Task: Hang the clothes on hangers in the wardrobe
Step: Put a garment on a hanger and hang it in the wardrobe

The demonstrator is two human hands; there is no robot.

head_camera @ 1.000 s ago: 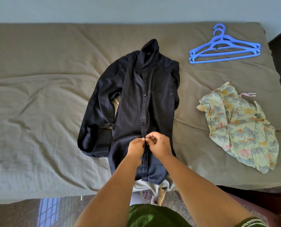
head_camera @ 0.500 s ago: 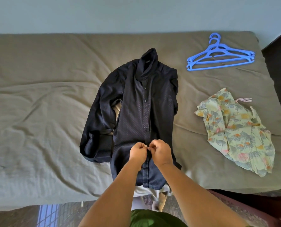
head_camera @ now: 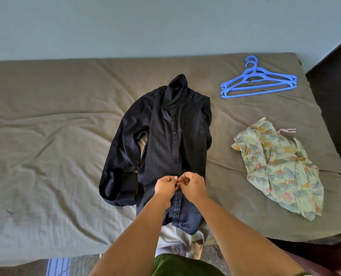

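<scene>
In the head view, a dark shirt [head_camera: 165, 148] is laid flat, front up, on the olive-covered bed [head_camera: 52, 148], its collar pointing away from the person and its hem hanging slightly over the near edge. The left hand [head_camera: 165, 186] and the right hand [head_camera: 193, 185] are brought together over the lower part of the button placket, thumb and fingertips of each pinching the fabric there, apparently at a button; whether it is being fastened or undone cannot be told.

The shirt is judged to be light, limp and somewhat sleek, so it would sag and slide if lifted by one point. It would best be taken at the shoulders or collar, beyond the hands, once a hanger is slipped inside. A pale garment [head_camera: 177, 239] is seen under it, just below the hands, and could be dragged along.

Beyond and to the right of the right hand, blue hangers [head_camera: 259, 82] are stacked together, well apart from the shirt. To the right of the right hand, a floral garment [head_camera: 281, 168] is crumpled on the bed. Nothing lies between the hands and the hangers. No wardrobe is clearly shown.
</scene>
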